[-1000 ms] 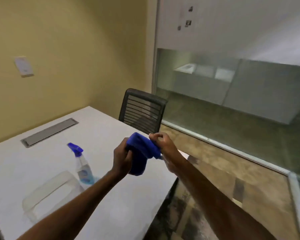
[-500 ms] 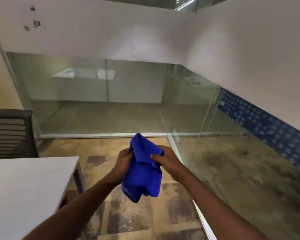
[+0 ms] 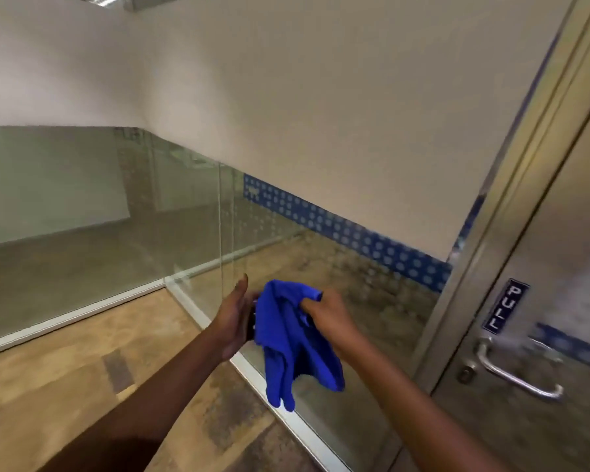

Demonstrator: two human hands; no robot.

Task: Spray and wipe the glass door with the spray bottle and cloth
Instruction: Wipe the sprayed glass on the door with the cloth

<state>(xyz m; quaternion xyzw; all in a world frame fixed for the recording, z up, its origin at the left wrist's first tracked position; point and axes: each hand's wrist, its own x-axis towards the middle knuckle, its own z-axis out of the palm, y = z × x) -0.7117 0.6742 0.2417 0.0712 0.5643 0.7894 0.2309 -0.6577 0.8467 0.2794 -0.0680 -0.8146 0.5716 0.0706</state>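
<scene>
A blue cloth (image 3: 293,342) hangs loosely in front of me. My right hand (image 3: 327,316) pinches its upper edge. My left hand (image 3: 234,318) is flat with fingers stretched, its palm against the cloth's left side. The glass door (image 3: 559,267) stands at the right, with a metal frame, a lever handle (image 3: 511,369) and a blue "PULL" label (image 3: 506,306). Both hands are left of the door frame, apart from it. The spray bottle is out of view.
A glass partition wall (image 3: 286,253) with frosted upper band runs from the corner to the door frame (image 3: 484,240). Its metal floor rail (image 3: 286,417) lies below my hands. Patterned carpet (image 3: 82,386) covers the floor at left.
My view has swung right, from the table with the spray bottle past the glass corner to the door. My left hand has loosened from gripping the cloth to a flat palm; the cloth hangs longer.
</scene>
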